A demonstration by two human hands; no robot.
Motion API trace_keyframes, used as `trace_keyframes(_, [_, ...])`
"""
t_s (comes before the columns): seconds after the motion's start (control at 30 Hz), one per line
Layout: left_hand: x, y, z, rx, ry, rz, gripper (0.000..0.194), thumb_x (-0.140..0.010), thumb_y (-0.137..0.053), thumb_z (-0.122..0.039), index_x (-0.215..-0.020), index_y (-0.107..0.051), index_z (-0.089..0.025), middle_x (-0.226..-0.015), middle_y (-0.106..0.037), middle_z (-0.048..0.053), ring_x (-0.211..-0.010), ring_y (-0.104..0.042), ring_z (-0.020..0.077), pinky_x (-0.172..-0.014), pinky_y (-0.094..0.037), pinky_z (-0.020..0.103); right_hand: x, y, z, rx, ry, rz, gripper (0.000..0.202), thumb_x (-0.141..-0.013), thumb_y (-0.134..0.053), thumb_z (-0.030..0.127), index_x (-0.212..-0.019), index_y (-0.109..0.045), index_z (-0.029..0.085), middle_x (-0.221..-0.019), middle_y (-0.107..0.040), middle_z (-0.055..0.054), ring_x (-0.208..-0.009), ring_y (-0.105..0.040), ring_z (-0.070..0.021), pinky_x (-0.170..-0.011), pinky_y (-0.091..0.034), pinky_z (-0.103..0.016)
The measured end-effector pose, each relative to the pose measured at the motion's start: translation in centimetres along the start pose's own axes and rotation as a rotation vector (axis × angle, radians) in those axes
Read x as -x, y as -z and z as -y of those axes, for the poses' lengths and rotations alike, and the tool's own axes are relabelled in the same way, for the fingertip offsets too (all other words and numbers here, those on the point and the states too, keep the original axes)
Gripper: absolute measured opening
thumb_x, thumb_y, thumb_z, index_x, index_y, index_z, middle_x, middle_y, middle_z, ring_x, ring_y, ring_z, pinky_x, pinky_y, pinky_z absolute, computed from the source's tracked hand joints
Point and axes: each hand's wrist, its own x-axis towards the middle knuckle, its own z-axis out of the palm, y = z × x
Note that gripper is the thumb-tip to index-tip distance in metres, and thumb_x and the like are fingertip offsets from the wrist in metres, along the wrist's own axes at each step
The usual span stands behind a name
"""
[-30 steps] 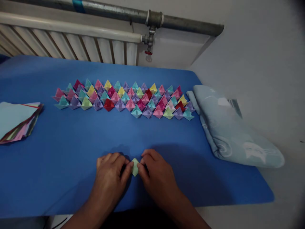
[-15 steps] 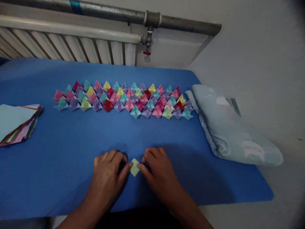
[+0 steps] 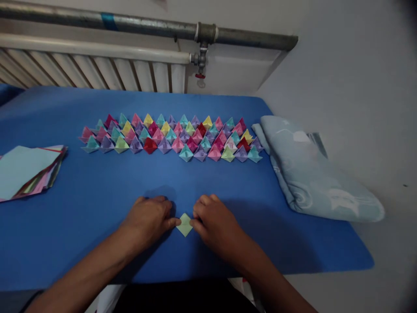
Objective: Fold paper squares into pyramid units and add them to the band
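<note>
A small pale green folded paper [image 3: 185, 225], diamond-shaped with one corner toward me, is between my two hands near the front of the blue table. My left hand [image 3: 150, 217] pinches its left corner, the thumb on top and the other fingers curled. At the opposite corner my right hand [image 3: 216, 224] grips the paper with thumb and bent fingers. Farther back stand rows of small folded paper boats [image 3: 164, 145] in pink, purple, teal, yellow, green and red.
A stack of coloured paper sheets [image 3: 28, 171] lies at the left of the blue table [image 3: 130, 178]. On the right rests a folded grey-blue blanket [image 3: 312, 174] with white figures. Behind the table are a radiator [image 3: 107, 71] and a metal pipe [image 3: 156, 28] with a red-handled valve.
My view has shifted slightly. Both wrists have turned and the fingers have curled in more, while both hands keep hold of the green paper's side corners.
</note>
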Motion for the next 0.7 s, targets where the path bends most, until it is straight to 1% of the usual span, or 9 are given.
trace_keyframes(0.13, [0.2,0.0,0.0,-0.008,-0.007,0.001,0.031,-0.089,-0.052,-0.044,-0.080,-0.065,-0.018,-0.081,-0.064,0.004,-0.072,-0.060,0.0208,-0.070,-0.039,0.035,0.2,-0.5,0.2,-0.014,-0.020,-0.070,0.015,-0.081,-0.070,0.024,-0.071,-0.061,0.017,-0.078,-0.057,-0.002,-0.074,-0.047,-0.0170,-0.067,-0.032,-0.029])
trace_keyframes(0.23, [0.3,0.2,0.0,-0.027,-0.010,0.008,0.032,-0.090,-0.050,-0.045,-0.083,-0.066,-0.018,-0.084,-0.065,0.005,-0.074,-0.061,0.0217,-0.070,-0.039,0.035,0.0,-0.7,0.3,-0.005,-0.038,-0.082,0.018,-0.082,-0.070,0.028,-0.072,-0.060,0.017,-0.080,-0.057,-0.003,-0.075,-0.046,-0.0174,-0.068,-0.032,-0.030])
trace_keyframes(0.37, [-0.1,0.9,-0.2,-0.055,-0.009,0.074,0.034,-0.090,-0.049,-0.046,-0.086,-0.067,-0.018,-0.086,-0.067,0.007,-0.074,-0.062,0.0225,-0.065,-0.039,0.033,-0.5,-0.4,0.7,0.020,-0.031,-0.025,0.019,-0.081,-0.071,0.027,-0.072,-0.058,0.016,-0.080,-0.056,-0.003,-0.075,-0.045,-0.0170,-0.065,-0.030,-0.029])
trace_keyframes(0.47, [-0.7,1.4,-0.4,-0.079,0.007,0.132,0.033,-0.088,-0.049,-0.045,-0.089,-0.069,-0.018,-0.085,-0.068,0.009,-0.078,-0.063,0.0246,-0.062,-0.038,0.032,-0.9,-0.1,1.1,0.041,-0.018,0.022,0.018,-0.082,-0.067,0.022,-0.069,-0.056,0.016,-0.078,-0.053,-0.002,-0.076,-0.045,-0.0170,-0.062,-0.027,-0.028])
trace_keyframes(0.57, [-1.2,1.8,-0.3,-0.079,0.005,0.169,0.032,-0.085,-0.052,-0.047,-0.091,-0.069,-0.020,-0.083,-0.069,0.008,-0.077,-0.064,0.0247,-0.059,-0.037,0.030,-1.0,0.0,1.2,0.010,-0.006,0.033,0.015,-0.082,-0.065,0.015,-0.070,-0.056,0.016,-0.077,-0.051,-0.002,-0.076,-0.045,-0.0163,-0.062,-0.027,-0.027])
trace_keyframes(0.7, [-1.3,2.1,0.0,-0.065,0.005,0.182,0.032,-0.083,-0.053,-0.049,-0.089,-0.068,-0.021,-0.079,-0.069,0.006,-0.071,-0.063,0.0225,-0.056,-0.036,0.029,-0.7,-0.1,0.4,-0.083,0.017,0.021,0.012,-0.079,-0.067,0.012,-0.073,-0.057,0.016,-0.078,-0.052,0.000,-0.076,-0.045,-0.0152,-0.066,-0.030,-0.027])
